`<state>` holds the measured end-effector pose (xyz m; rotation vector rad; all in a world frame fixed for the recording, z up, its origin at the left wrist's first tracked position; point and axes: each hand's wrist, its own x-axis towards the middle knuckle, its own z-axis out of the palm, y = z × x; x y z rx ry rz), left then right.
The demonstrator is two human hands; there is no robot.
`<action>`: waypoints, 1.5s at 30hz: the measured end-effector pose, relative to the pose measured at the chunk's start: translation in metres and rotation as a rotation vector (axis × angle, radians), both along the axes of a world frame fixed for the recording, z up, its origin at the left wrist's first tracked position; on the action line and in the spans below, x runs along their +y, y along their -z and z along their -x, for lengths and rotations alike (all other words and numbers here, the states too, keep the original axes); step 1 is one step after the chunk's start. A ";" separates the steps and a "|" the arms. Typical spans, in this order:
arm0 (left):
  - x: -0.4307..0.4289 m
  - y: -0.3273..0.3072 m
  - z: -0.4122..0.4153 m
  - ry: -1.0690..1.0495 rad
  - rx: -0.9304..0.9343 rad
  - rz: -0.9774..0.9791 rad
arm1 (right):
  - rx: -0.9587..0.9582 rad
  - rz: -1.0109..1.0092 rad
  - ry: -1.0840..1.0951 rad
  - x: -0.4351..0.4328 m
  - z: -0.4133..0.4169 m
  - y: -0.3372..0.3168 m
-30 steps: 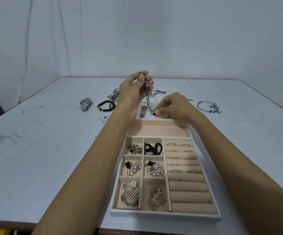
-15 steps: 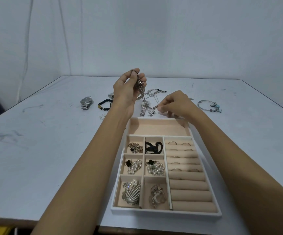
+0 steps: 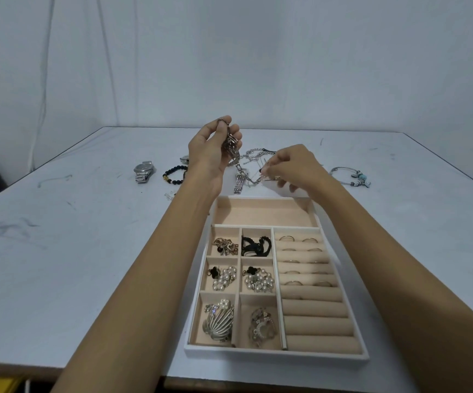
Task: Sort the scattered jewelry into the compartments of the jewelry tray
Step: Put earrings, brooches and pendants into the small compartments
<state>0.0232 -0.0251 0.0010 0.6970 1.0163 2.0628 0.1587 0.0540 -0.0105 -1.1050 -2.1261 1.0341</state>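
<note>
Single head view, looking forward-down over table [image 3: 59, 251], tray [image 3: 275, 354] close below.

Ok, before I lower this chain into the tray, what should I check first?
1. Left hand grips the bunched chain: ok.
2. Right hand pinches its trailing end: ok.
3. Far long compartment has room: ok, nothing lies in it.
4. Trailing end free of the loose chains lying behind it: cannot tell.
5. Tray rests flat on the table: ok.
</note>
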 end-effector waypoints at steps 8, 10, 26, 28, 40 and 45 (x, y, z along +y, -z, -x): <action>0.002 0.003 -0.001 0.015 0.049 0.029 | 0.296 0.008 0.004 -0.001 0.000 -0.011; 0.002 0.004 -0.002 0.023 0.057 0.033 | 0.362 0.005 0.018 -0.001 -0.001 -0.013; -0.002 -0.006 -0.007 0.071 0.060 -0.041 | -0.184 -0.043 -0.107 0.012 -0.011 -0.003; -0.003 -0.010 -0.009 0.102 0.036 -0.076 | -0.170 -0.179 -0.042 0.016 -0.002 0.004; -0.003 -0.019 0.010 0.075 -0.297 -0.333 | -0.252 -0.473 0.239 0.045 0.004 0.015; -0.004 -0.017 0.024 0.012 -0.461 -0.390 | -0.142 -0.372 0.368 0.065 -0.012 0.027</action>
